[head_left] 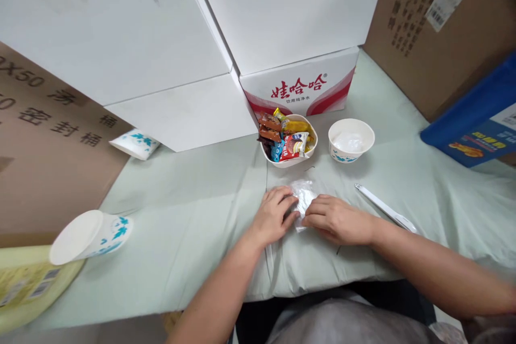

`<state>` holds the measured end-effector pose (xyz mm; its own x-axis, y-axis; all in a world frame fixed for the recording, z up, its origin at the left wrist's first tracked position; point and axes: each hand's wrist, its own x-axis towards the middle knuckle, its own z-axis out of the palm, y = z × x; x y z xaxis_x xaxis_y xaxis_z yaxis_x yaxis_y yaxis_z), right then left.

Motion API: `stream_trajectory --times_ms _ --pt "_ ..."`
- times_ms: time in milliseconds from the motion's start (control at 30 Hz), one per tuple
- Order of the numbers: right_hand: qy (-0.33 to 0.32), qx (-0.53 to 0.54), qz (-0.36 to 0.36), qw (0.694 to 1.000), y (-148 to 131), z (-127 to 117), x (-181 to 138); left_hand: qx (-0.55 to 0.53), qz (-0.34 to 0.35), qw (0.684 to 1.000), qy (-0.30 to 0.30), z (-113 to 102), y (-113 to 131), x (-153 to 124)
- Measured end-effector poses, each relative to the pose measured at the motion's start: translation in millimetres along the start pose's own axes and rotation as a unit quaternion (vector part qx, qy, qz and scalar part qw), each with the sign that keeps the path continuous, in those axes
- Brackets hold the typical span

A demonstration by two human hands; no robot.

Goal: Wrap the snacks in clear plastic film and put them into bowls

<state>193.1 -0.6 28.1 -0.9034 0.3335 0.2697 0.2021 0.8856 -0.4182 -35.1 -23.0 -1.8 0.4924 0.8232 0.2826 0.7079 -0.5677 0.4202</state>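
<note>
A small clear plastic bag (303, 193) lies on the green cloth between my two hands. My left hand (274, 215) holds the bag's left edge, its fingers bent and its thumb apart below them. From the right, my right hand (342, 220) has its fingers closed on the bag's lower right part; the fingertips are partly hidden. Just beyond the bag stands a paper bowl (287, 163) full of wrapped snacks (292, 146). To its right, another paper bowl (351, 157) contains clear plastic (349, 142). A white, slim utility knife (385, 207) lies right of my right hand.
White boxes (169, 123) and a red-and-white carton (298, 86) line the back. Brown cartons (407, 48) flank both sides, with a blue package (475, 123) at right. At left are a tipped stack of paper bowls (108, 234), another paper bowl (139, 144) and a yellow-green package (28, 285).
</note>
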Motion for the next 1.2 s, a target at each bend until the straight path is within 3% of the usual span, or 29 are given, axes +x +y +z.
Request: stream_trajectory --times_ms 100,267,367,433,500,600,667,733,800,933,1067,1200 --pt "0.044 0.033 0.028 0.998 0.0 -0.6 -1.7 -0.052 0.06 0.997 -0.026 -0.5 3.1 1.0" --pt "0.13 -0.042 0.212 0.968 19.9 13.2 1.7 -0.065 0.085 0.994 -0.015 2.7 1.0 2.7" --pt "0.094 -0.095 0.268 0.954 27.9 20.8 7.5 -0.068 0.073 0.995 0.022 3.6 0.6 1.4" --pt "0.054 -0.123 0.28 0.951 27.9 23.3 11.7 -0.07 0.05 0.993 0.081 2.2 2.8 0.0" --pt "0.029 -0.138 0.282 0.949 26.0 23.6 14.6 -0.059 0.05 0.99 0.118 -0.3 6.3 -0.7" --pt "0.028 -0.146 0.282 0.948 25.8 20.5 14.4 -0.025 0.101 0.994 0.045 -3.1 10.2 0.9" --pt "0.061 -0.156 0.297 0.94 28.1 17.2 11.1 -0.016 0.108 0.994 -0.014 -2.9 10.6 2.9" --pt "0.125 -0.163 0.303 0.93 29.7 14.8 6.5 -0.021 0.096 0.995 -0.031 -1.9 9.5 4.4" --pt "0.173 -0.143 0.257 0.94 28.2 15.7 3.0 -0.029 0.091 0.995 -0.031 -1.2 8.1 4.9" --pt "0.119 -0.067 0.133 0.982 17.9 28.1 4.8 -0.021 0.075 0.997 0.015 -0.8 3.3 3.3" --pt "0.054 -0.081 0.155 0.983 13.9 36.0 10.5 0.034 0.019 0.994 0.099 0.9 -8.5 2.1" --pt "0.059 -0.085 0.144 0.984 18.2 20.2 5.5 0.058 0.002 0.993 0.101 2.9 -20.4 2.0"
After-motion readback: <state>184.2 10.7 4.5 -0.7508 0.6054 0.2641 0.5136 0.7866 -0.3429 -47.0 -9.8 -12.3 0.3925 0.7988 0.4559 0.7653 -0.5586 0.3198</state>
